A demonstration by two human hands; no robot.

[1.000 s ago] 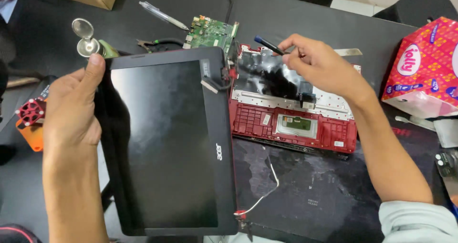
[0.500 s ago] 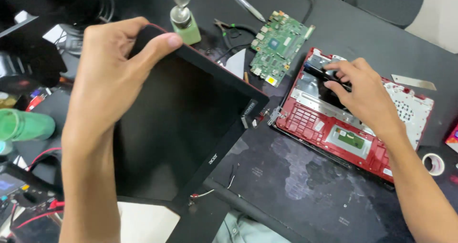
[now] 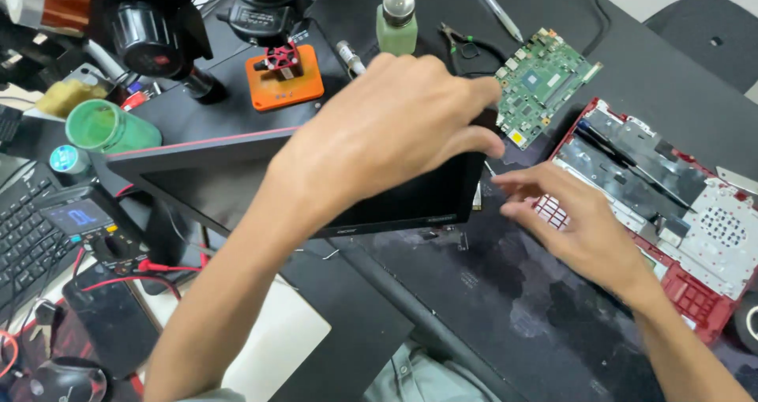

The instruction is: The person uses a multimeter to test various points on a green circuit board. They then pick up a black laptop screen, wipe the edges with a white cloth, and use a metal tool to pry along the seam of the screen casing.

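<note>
My left hand (image 3: 395, 125) grips the far edge of a black laptop screen panel (image 3: 237, 181), holding it tilted above the dark mat. My right hand (image 3: 568, 220) hovers open just right of the panel's lower corner, fingers spread, over the near edge of the opened red laptop base (image 3: 679, 212). A green motherboard (image 3: 541, 82) lies on the mat beyond the panel, just past my left fingertips.
A microscope (image 3: 158, 23) over an orange holder (image 3: 280, 78), a green cup (image 3: 106, 127), a multimeter (image 3: 83, 216) with red leads, a keyboard (image 3: 20, 244) and a phone (image 3: 110, 315) crowd the left. A pump bottle (image 3: 397, 19), cutters (image 3: 462, 43) and pen (image 3: 493, 7) lie at the back.
My left hand has swung the screen panel leftward and tilted it flatter. My right hand has left the red base and now hovers open near the panel's corner. The view has shifted left.
</note>
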